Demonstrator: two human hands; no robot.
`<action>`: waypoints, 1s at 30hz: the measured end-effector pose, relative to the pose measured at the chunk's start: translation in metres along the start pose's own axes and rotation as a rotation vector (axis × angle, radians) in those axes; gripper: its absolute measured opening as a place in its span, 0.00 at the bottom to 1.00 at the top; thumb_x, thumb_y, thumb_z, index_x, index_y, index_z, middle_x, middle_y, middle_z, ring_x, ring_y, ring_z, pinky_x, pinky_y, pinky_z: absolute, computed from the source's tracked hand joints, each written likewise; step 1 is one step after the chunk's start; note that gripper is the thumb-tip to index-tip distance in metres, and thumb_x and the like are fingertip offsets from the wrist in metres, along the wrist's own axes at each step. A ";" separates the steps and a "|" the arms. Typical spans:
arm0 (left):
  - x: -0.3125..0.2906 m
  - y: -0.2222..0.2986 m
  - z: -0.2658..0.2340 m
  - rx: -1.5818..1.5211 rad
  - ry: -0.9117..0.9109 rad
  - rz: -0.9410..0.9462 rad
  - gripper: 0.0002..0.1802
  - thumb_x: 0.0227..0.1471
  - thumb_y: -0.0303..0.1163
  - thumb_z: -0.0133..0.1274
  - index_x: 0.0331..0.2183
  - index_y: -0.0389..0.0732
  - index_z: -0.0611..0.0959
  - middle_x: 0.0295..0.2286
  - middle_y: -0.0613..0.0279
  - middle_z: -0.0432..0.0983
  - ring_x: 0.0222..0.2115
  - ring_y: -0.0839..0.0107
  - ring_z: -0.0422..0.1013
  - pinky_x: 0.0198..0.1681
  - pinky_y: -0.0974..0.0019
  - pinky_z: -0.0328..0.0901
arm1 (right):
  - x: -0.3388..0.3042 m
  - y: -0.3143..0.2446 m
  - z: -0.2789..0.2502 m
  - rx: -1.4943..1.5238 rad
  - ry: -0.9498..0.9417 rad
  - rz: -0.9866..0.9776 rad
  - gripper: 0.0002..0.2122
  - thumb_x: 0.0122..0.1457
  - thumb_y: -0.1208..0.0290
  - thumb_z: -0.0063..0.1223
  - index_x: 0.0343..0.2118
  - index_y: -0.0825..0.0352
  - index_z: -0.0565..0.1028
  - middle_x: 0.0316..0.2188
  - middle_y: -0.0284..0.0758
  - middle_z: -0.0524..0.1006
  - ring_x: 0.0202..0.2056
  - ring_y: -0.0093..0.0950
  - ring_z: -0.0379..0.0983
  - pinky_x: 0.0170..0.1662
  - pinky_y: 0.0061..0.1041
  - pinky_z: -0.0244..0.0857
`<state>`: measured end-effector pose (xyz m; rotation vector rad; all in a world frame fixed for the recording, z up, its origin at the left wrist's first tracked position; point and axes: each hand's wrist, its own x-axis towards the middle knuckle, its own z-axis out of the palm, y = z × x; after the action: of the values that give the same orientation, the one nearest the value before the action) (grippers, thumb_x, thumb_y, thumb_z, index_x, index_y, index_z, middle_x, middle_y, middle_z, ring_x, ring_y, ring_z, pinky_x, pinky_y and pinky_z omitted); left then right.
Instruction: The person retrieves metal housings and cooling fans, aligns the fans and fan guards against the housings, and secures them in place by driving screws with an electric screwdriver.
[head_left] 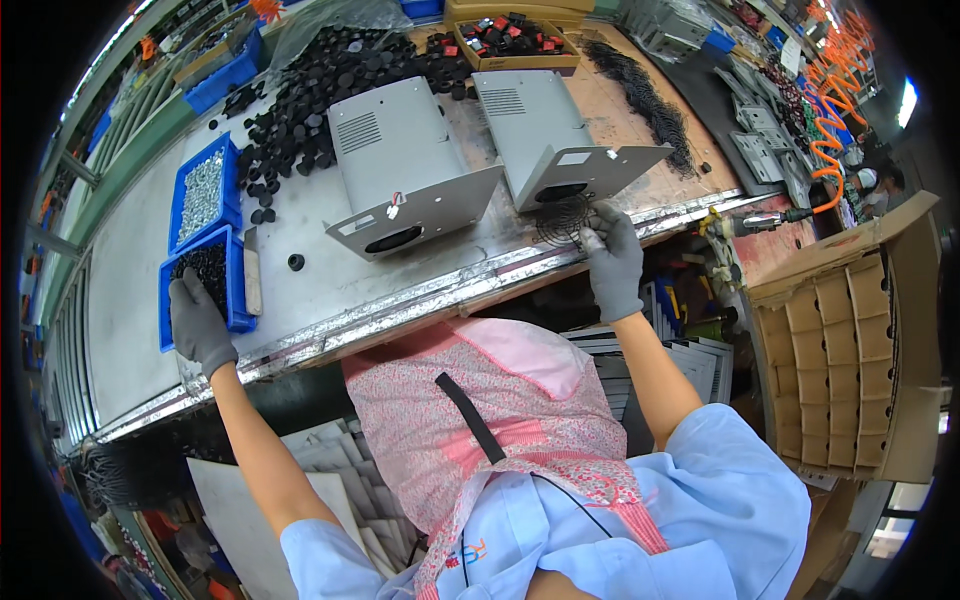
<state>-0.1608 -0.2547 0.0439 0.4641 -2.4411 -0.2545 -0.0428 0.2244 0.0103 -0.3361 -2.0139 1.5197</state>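
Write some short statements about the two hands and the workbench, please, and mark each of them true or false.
1. The right hand is at the edge of a round black wire grille. True.
2. The left hand is at a blue bin of small black parts. True.
3. Both hands wear bright red gloves. False: the gloves are grey.
4. Four bent grey metal panels stand on the workbench. False: there are two, one on the left and one on the right.
5. The silvery parts lie to the left of the bent panels. True.
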 end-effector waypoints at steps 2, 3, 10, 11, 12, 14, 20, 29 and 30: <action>-0.001 -0.001 0.001 -0.046 0.074 0.050 0.23 0.55 0.50 0.38 0.27 0.39 0.72 0.24 0.48 0.72 0.27 0.48 0.68 0.28 0.53 0.61 | -0.005 -0.008 0.003 0.025 -0.061 -0.011 0.13 0.52 0.82 0.48 0.42 0.69 0.68 0.33 0.31 0.71 0.33 0.19 0.67 0.39 0.17 0.63; 0.000 0.001 0.000 -0.042 0.072 0.041 0.23 0.55 0.50 0.39 0.26 0.39 0.73 0.24 0.47 0.72 0.27 0.48 0.68 0.28 0.52 0.61 | -0.009 -0.012 0.005 0.048 -0.105 -0.028 0.12 0.52 0.82 0.47 0.41 0.69 0.70 0.32 0.31 0.71 0.33 0.18 0.67 0.39 0.17 0.63; -0.003 0.011 -0.002 0.067 0.073 0.034 0.21 0.55 0.51 0.37 0.25 0.43 0.70 0.22 0.52 0.73 0.25 0.51 0.70 0.25 0.53 0.61 | -0.037 -0.016 0.072 0.210 -0.444 -0.137 0.08 0.51 0.79 0.51 0.36 0.69 0.72 0.30 0.34 0.72 0.31 0.22 0.69 0.37 0.19 0.64; -0.004 0.013 -0.004 0.078 0.065 0.021 0.21 0.55 0.51 0.37 0.25 0.43 0.70 0.22 0.52 0.73 0.25 0.51 0.70 0.24 0.53 0.61 | -0.038 -0.017 0.084 0.216 -0.450 -0.138 0.08 0.51 0.79 0.51 0.36 0.69 0.72 0.30 0.34 0.72 0.31 0.22 0.69 0.37 0.19 0.64; -0.005 0.013 -0.006 0.091 0.060 0.008 0.21 0.55 0.51 0.38 0.25 0.43 0.71 0.22 0.52 0.73 0.25 0.52 0.70 0.24 0.53 0.62 | -0.038 -0.018 0.097 0.195 -0.449 -0.111 0.08 0.51 0.78 0.52 0.35 0.70 0.73 0.30 0.35 0.73 0.31 0.22 0.70 0.37 0.19 0.64; -0.006 0.013 -0.007 0.098 0.068 0.006 0.21 0.55 0.50 0.38 0.25 0.43 0.71 0.22 0.53 0.73 0.24 0.52 0.70 0.24 0.54 0.62 | -0.039 -0.024 0.115 0.179 -0.450 -0.085 0.08 0.50 0.76 0.53 0.35 0.70 0.73 0.30 0.36 0.73 0.31 0.23 0.70 0.36 0.20 0.64; -0.004 0.019 -0.003 0.079 0.086 0.008 0.19 0.55 0.49 0.40 0.24 0.43 0.71 0.22 0.53 0.73 0.23 0.53 0.70 0.23 0.54 0.62 | -0.034 -0.036 0.127 0.033 -0.311 -0.017 0.09 0.49 0.72 0.57 0.33 0.69 0.74 0.30 0.38 0.74 0.31 0.26 0.71 0.36 0.22 0.65; -0.004 0.001 0.005 0.082 0.197 0.057 0.17 0.54 0.47 0.41 0.23 0.44 0.71 0.21 0.54 0.73 0.22 0.54 0.70 0.22 0.53 0.62 | 0.006 -0.032 -0.008 -0.544 -0.279 -0.717 0.08 0.48 0.78 0.53 0.34 0.66 0.73 0.29 0.38 0.74 0.31 0.34 0.72 0.36 0.25 0.65; -0.004 0.000 0.007 0.080 0.208 0.073 0.17 0.54 0.46 0.41 0.23 0.45 0.71 0.21 0.54 0.73 0.22 0.54 0.70 0.22 0.53 0.62 | 0.021 -0.031 -0.035 -0.668 -0.296 -0.761 0.08 0.48 0.78 0.53 0.33 0.65 0.73 0.29 0.39 0.75 0.31 0.37 0.72 0.35 0.26 0.66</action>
<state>-0.1622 -0.2523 0.0366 0.4138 -2.2645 -0.0740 -0.0342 0.2533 0.0514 0.4025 -2.4324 0.4309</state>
